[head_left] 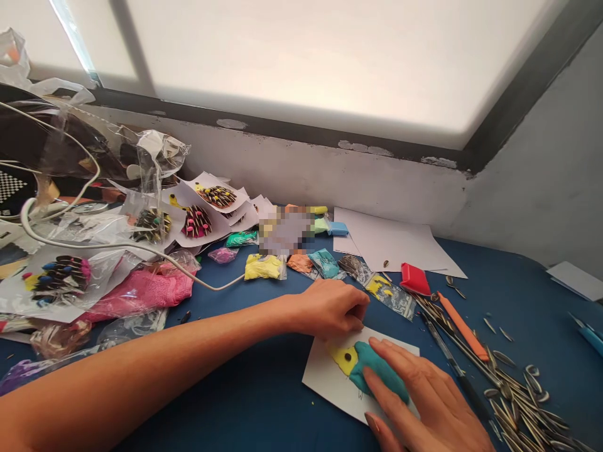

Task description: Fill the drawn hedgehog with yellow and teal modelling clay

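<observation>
**Over by the window: clay figure on a card, both hands on it**

On the far left of the blue surface sits a messy heap of clear plastic bags and a white cable looping through them. Next to that are finished pieces on white cards, dark spiky clay shapes with coloured dots, plus a pink cloth lying in front.

Moving along, small bagged lumps of clay line up near the wall: a yellow one, an orange one and a teal one.

Then the main bit. The left hand reaches in across the surface with its fingers curled loosely, resting its fingertips on the top edge of a white card. It's pinning the card down, not gripping anything. On that card is a clay figure, teal body with a yellow patch and a dark dot. The right hand lies flat and open over the teal part, fingers stretched out and pressing on it, nothing held.

Further right there's a sheet of white paper by the wall, a red tool, an orange stick, and a big scatter of sunflower seeds along the right edge.
</observation>
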The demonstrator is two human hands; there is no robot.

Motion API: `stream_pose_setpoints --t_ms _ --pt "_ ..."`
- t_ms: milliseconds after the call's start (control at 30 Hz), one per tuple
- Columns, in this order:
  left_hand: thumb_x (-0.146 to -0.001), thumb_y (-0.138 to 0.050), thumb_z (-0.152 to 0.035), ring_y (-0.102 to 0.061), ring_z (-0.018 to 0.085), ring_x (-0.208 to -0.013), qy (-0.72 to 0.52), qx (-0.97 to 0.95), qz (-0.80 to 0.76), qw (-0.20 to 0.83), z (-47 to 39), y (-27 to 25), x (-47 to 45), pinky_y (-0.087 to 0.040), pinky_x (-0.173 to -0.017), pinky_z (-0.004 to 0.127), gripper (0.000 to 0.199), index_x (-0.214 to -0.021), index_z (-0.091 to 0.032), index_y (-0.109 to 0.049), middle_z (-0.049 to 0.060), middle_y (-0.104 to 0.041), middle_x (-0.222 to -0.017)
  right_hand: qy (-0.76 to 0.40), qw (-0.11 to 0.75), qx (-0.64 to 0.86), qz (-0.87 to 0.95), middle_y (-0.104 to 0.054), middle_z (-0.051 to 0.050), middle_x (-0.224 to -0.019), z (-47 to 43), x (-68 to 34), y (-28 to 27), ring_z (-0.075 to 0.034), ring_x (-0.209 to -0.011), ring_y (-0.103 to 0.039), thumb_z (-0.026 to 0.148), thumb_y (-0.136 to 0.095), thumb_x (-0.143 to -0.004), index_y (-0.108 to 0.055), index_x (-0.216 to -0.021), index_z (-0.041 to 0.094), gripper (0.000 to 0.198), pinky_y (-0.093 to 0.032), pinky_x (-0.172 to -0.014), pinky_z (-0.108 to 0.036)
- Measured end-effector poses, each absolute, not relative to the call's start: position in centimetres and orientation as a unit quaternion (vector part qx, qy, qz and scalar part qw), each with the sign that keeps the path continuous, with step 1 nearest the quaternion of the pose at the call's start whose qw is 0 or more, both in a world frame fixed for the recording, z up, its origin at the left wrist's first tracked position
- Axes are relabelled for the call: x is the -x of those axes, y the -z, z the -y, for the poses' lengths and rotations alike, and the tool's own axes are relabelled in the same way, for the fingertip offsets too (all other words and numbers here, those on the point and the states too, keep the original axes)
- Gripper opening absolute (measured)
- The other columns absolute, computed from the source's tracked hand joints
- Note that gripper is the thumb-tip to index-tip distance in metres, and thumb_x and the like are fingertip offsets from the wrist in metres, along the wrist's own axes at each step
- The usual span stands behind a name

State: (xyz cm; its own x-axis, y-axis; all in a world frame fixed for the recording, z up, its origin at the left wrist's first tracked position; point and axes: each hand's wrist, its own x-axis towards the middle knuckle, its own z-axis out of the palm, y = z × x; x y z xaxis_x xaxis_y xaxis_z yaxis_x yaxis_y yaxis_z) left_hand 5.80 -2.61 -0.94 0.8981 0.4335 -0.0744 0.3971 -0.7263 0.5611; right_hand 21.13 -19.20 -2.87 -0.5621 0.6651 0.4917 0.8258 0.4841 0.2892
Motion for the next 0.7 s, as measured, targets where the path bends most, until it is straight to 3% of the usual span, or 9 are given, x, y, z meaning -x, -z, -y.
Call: stream_pose_setpoints --t_ms 367,700 --pt "-0.080 -0.056 -0.027 -0.056 0.013 -0.072 -0.024 -0.929 -0.228 0.291 2.54 0.86 -5.87 -0.033 -0.060 0.024 0.007 -0.076 -0.021 -0.058 -0.002 -0.067 -0.079 0.292 0.100 0.465 0.830 -0.063 -0.022 -0.128 19.05 -21.32 3.36 -0.033 -0.113 -0.064 0.034 -0.055 -0.088 -0.072 -0.113 0.017 0.034 -0.056 -0.083 -0.042" --pt "-0.079 -0.055 -0.028 -0.053 0.012 -0.069 -0.031 -0.927 -0.220 0.302 2.41 1.10 -5.81 -0.032 -0.060 0.024 0.008 -0.075 -0.021 -0.056 -0.003 -0.065 -0.074 0.280 0.122 0.426 0.852 -0.066 -0.018 -0.127 19.34 -21.13 2.93 -0.030 -0.119 -0.062 0.034 -0.059 -0.088 -0.074 -0.107 0.019 0.028 -0.056 -0.088 -0.040"
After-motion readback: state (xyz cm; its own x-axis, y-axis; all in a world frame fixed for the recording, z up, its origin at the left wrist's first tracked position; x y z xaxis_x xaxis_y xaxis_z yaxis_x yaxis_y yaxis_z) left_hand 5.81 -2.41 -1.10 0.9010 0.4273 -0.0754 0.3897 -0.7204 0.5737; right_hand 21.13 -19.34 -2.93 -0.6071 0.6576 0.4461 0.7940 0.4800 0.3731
